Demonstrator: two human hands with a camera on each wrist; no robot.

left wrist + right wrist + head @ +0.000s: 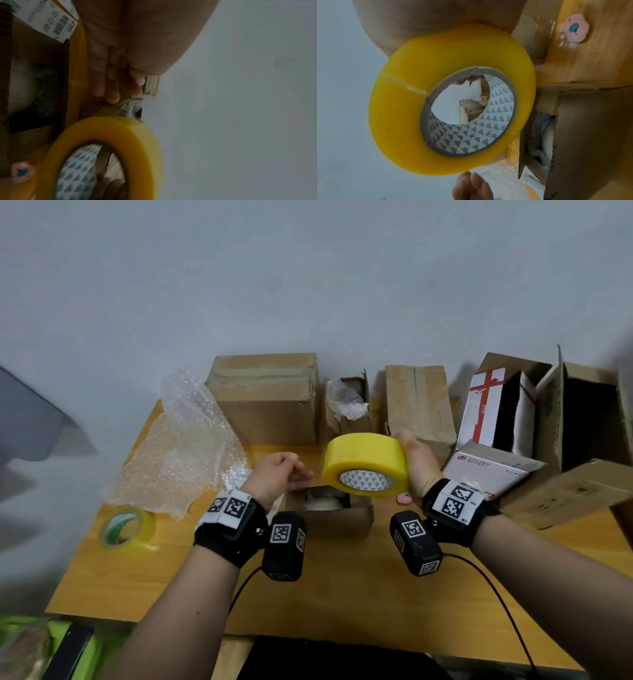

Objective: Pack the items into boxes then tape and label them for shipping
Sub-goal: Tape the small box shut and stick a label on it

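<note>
My right hand [415, 464] grips a big yellow tape roll [363, 454], held in the air over a small open cardboard box [342, 523]. Something white wrapped in plastic [322, 501] lies inside the box. In the right wrist view, fingertips [471, 79] show through the core of the roll [399, 108]. My left hand [289, 474] hovers just left of the roll, fingers reaching toward its rim and holding nothing. The left wrist view shows those fingers [106, 83] nearly straight above the roll [137, 148].
A bubble wrap sheet [178, 446] and a second, clear tape roll [126, 527] lie at the left of the wooden table [342, 594]. Closed cartons [267, 398] and open boxes [582, 419] line the wall. A small pink object [404, 498] lies beside the box.
</note>
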